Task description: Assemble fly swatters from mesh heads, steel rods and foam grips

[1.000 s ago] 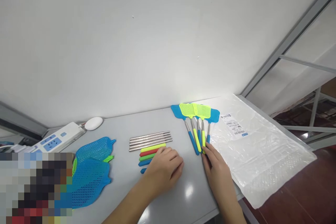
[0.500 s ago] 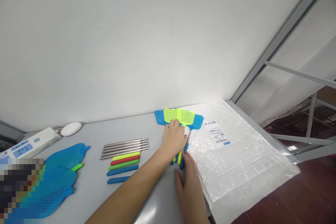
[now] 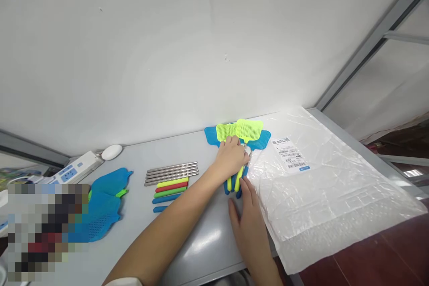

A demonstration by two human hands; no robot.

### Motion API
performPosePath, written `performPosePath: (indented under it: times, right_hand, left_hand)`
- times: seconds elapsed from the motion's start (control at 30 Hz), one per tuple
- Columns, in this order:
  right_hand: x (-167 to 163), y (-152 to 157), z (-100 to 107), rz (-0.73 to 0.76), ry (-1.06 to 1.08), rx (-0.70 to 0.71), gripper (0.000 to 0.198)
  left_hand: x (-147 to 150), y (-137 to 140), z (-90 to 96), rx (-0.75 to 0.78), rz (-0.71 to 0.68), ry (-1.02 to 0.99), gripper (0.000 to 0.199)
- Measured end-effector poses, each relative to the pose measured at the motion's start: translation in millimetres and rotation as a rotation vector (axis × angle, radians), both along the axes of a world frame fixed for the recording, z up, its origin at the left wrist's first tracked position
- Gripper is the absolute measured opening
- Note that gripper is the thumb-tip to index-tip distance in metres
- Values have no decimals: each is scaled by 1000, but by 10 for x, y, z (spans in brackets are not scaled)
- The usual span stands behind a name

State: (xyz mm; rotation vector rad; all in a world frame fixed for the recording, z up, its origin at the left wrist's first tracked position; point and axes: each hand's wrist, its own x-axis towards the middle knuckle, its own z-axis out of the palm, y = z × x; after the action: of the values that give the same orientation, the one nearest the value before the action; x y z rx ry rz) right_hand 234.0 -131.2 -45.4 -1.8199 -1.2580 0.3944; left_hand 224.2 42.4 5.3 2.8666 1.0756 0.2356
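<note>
Several fly swatters with mesh heads lie fanned together against the wall, two yellow-green heads (image 3: 250, 129) over blue ones (image 3: 263, 140). My left hand (image 3: 231, 157) reaches across from the left and is closed over their metal shafts just below the heads, with its thumb hidden from view. The blue and yellow handles (image 3: 239, 179) stick out toward me beneath it. My right hand (image 3: 250, 214) is beside the handle ends, its fingertips touching a blue handle, thumb spread away and palm with nothing gripped in it.
Left of my arm lie several metal rods (image 3: 171, 173) and loose coloured handles (image 3: 171, 186). Further left are blue swatter heads (image 3: 110, 183), a power strip (image 3: 72, 172) and a white oval object (image 3: 111, 152). A labelled plastic bag (image 3: 321, 196) overhangs the table's right front edge.
The view has shifted, so the tabletop things appear further right and higher. The yellow-green heads have spread apart, the right one now sitting higher. Both hands stay at the swatters.
</note>
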Motion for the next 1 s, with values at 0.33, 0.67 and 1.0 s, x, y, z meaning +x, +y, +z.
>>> performPosePath:
  times: [0.33,0.67,1.0]
  right_hand:
    - [-6,30,-13,13,-47,-3,57]
    - [32,-11,22,16,8,-20,50]
    - [130,-87,56,-11,-97,196,27]
  left_hand:
    - [-20,17,-15,23,-29,-25,29]
    - [-112,-79,39,0,-9,-56,29]
    - [-1686,-417,249,22,131,-367,11]
